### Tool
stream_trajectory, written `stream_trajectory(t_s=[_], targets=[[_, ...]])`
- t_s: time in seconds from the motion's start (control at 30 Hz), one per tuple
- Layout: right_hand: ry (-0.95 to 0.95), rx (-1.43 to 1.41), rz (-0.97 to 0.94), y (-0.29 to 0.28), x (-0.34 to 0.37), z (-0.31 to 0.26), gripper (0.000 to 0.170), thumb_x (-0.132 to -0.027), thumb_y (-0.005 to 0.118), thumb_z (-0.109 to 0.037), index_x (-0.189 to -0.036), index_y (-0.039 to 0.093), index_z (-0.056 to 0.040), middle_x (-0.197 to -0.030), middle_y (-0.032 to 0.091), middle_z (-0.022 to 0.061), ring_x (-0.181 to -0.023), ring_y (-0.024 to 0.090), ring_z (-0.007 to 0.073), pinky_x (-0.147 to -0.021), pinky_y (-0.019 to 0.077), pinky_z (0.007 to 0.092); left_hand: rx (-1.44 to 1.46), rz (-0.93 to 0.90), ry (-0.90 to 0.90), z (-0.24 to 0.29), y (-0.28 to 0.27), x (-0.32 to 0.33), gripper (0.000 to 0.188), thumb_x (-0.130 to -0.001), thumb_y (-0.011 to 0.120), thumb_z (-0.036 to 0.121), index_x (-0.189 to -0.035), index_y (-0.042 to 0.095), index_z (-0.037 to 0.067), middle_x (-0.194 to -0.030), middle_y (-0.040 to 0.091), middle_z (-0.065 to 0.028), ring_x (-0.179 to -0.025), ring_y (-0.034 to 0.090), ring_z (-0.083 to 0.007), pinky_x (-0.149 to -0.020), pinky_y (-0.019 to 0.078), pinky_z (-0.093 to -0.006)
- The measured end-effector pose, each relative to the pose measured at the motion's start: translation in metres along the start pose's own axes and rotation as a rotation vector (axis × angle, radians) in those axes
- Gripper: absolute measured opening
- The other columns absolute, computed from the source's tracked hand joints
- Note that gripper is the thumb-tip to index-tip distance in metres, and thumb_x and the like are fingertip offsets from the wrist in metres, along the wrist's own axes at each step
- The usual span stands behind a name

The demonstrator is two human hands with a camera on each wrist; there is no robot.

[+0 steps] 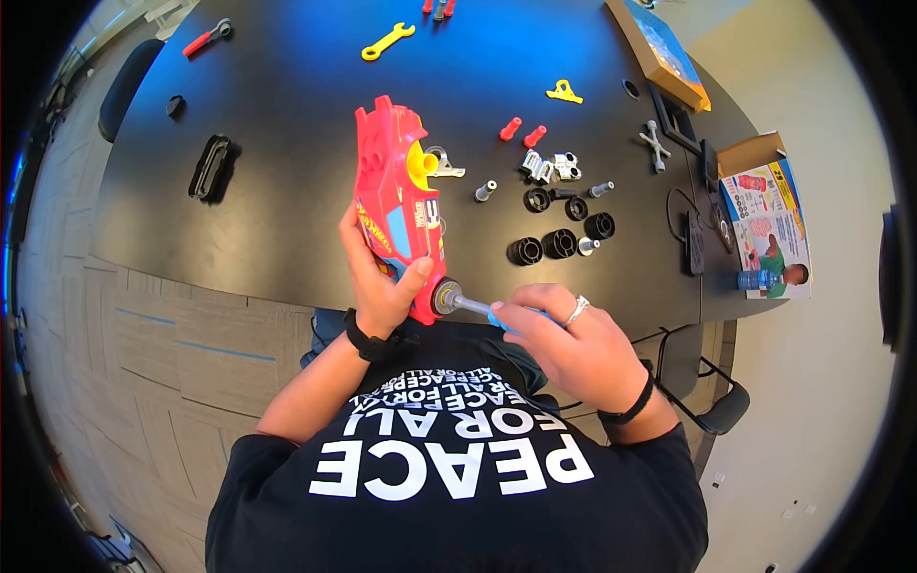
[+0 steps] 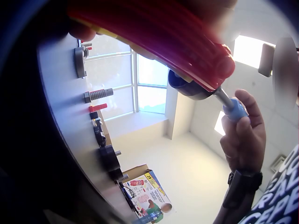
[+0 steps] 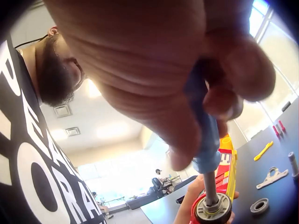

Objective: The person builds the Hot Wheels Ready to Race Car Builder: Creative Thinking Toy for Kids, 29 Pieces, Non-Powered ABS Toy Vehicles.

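My left hand (image 1: 384, 291) grips a red toy car (image 1: 380, 186) with yellow and blue parts, its nose pointing away from my body over the table edge. A black wheel (image 3: 214, 212) with a grey hub sits on the car's near end. In my right hand (image 1: 578, 334) is a toy screwdriver (image 3: 205, 140) with a blue handle and grey shaft. The shaft's tip meets the bolt head at the middle of the hub. Fingers and thumb of the right hand wrap the handle, as the left wrist view also shows.
Several black wheels (image 1: 559, 244) stand on the dark table (image 1: 287, 239), near silver engine-like parts (image 1: 549, 167) and red bolts (image 1: 536, 137). Farther off lie a yellow wrench (image 1: 388, 42), a red-handled tool (image 1: 205, 38) and a grey cross-shaped wrench (image 1: 655, 146). A printed box (image 1: 769, 205) is at right.
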State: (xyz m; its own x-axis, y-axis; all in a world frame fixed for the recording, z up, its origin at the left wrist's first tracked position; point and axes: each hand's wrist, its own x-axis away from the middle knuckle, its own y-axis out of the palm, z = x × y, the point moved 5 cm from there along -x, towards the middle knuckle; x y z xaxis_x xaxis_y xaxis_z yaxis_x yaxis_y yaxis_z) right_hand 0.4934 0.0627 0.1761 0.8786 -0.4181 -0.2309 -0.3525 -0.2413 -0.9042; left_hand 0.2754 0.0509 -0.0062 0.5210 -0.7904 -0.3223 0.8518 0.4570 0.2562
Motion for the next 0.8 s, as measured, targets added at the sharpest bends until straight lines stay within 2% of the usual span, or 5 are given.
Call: stream_trajectory(t_s=[0.07,0.17,0.5,0.57,0.8], targets=[[0.235,0.004,-0.055,0.0005,0.0044,-0.0011,0.057,-0.084,0.094,-0.023,-0.133,0.070,-0.0048,-0.122,0.069,0.0141,-0.094,0.074,0.0309,-0.076,0.0616,0.0405,-0.004,0.001,0.002,0.0004,0.0005,0.0003,0.111,-0.089,0.092,0.046,-0.163,0.026,-0.002,-0.150,0.050,-0.0185,-0.135,0.060,-0.0256,-0.114,0.0521,-0.0438],[0.190,-0.039,0.110,-0.0058,-0.0035,0.0002,0.055,-0.090,0.088,-0.024,-0.137,0.067,-0.0047,-0.118,0.067,0.0114,-0.092,0.074,0.0303,-0.074,0.0621,0.0399,0.033,-0.006,-0.014,0.0013,0.0022,0.0003,0.111,-0.089,0.092,0.046,-0.163,0.026,-0.002,-0.150,0.050,-0.0184,-0.135,0.060,-0.0255,-0.114,0.0526,-0.0438],[0.314,-0.044,-0.017,-0.0012,0.0028,0.0045,0.058,-0.091,0.088,-0.021,-0.141,0.065,-0.0035,-0.114,0.068,0.0111,-0.091,0.072,0.0309,-0.075,0.0616,0.0406,0.043,-0.009,-0.025,0.0006,0.0012,-0.0001,0.109,-0.089,0.091,0.044,-0.163,0.025,-0.002,-0.150,0.049,-0.0184,-0.136,0.059,-0.0257,-0.114,0.0526,-0.0436],[0.157,-0.073,0.080,-0.0028,-0.0031,0.0017,0.061,-0.086,0.094,-0.021,-0.139,0.068,-0.0069,-0.110,0.073,0.0121,-0.082,0.074,0.0295,-0.074,0.0606,0.0395,0.042,-0.010,-0.024,0.0000,0.0006,0.0001,0.109,-0.089,0.091,0.044,-0.163,0.025,-0.002,-0.151,0.049,-0.0185,-0.136,0.059,-0.0257,-0.114,0.0526,-0.0437],[0.193,-0.063,0.125,-0.0044,-0.0022,0.0030,0.065,-0.084,0.095,-0.021,-0.140,0.068,-0.0060,-0.112,0.073,0.0138,-0.093,0.075,0.0292,-0.078,0.0614,0.0383,0.049,-0.007,-0.031,0.0016,0.0016,-0.0004,0.110,-0.089,0.091,0.044,-0.163,0.025,-0.002,-0.151,0.049,-0.0185,-0.136,0.059,-0.0260,-0.115,0.0518,-0.0440]])
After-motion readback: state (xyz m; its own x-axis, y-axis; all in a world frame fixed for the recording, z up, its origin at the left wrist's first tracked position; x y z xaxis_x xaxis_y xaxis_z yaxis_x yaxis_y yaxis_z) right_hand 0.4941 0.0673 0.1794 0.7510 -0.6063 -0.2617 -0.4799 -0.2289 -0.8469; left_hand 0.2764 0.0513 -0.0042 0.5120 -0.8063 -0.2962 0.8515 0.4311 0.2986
